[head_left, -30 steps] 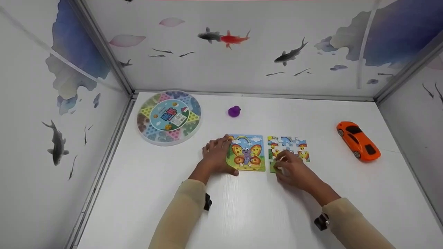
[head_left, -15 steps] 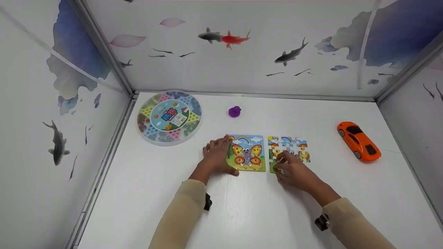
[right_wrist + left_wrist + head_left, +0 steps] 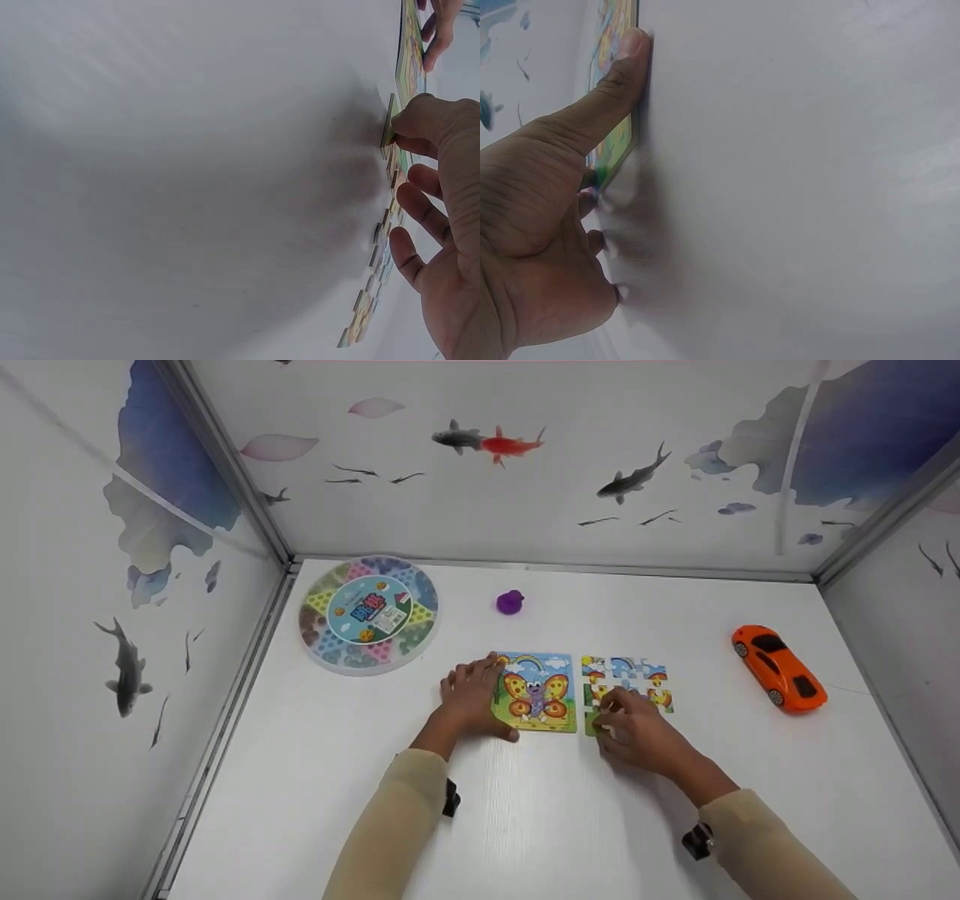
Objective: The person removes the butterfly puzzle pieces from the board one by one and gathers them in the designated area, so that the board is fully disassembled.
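- Head view: almost nothing has shifted across the last second. The left hand stays flat on the table with its fingers against the left edge of the butterfly picture board, and the right hand keeps its fingertips on the loose puzzle pieces just beyond it. With both hands holding their places, I judge the work to be paused on fitting one piece, not on moving the board.
- Head view again: well to the right of the right hand lies an orange toy car; beyond the left hand sit a purple toy and a round game box.
- Left wrist view: it shows what the head view cannot, the thumb pressed straight along the board's near edge, the other fingers tucked under and blurred. The hand braces the board and does not pinch it.
- Right wrist view: here the thumb and a finger pinch one green-edged piece, tilted up off the table, with the row of other pieces lying under the remaining spread fingers.
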### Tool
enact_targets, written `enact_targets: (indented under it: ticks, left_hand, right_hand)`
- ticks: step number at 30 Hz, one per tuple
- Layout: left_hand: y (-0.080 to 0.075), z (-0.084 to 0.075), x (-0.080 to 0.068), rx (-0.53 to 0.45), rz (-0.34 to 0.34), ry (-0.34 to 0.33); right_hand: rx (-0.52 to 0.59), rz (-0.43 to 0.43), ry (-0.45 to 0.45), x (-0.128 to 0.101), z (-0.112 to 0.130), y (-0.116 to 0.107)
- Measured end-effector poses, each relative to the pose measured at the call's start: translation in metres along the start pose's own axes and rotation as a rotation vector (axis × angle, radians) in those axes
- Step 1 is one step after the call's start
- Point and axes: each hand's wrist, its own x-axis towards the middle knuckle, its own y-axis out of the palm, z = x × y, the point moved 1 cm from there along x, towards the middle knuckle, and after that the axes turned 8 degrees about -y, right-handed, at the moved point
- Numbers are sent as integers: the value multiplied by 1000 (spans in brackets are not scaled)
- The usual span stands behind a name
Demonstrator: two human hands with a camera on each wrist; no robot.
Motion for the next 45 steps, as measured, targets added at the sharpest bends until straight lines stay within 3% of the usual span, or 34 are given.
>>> enact_targets:
  ticks: [9, 17, 25, 36, 45]
  left_hand:
    - [0, 1, 1, -11, 4, -6]
    - [-2, -2, -1, -18, 5, -13]
    - [-2, 0, -1, -32, 3, -8]
    - [-2, -2, -1, -19, -6, -18]
    - [-2, -2, -2, -22, 0, -14]
  right_hand:
    - [9, 15, 12, 2, -1, -1]
    - [58, -32, 15, 6, -3, 1]
    - [11, -53, -47, 25, 5, 8]
    - [16, 11, -34, 55, 24, 19]
    - [27, 25, -81, 69, 34, 26]
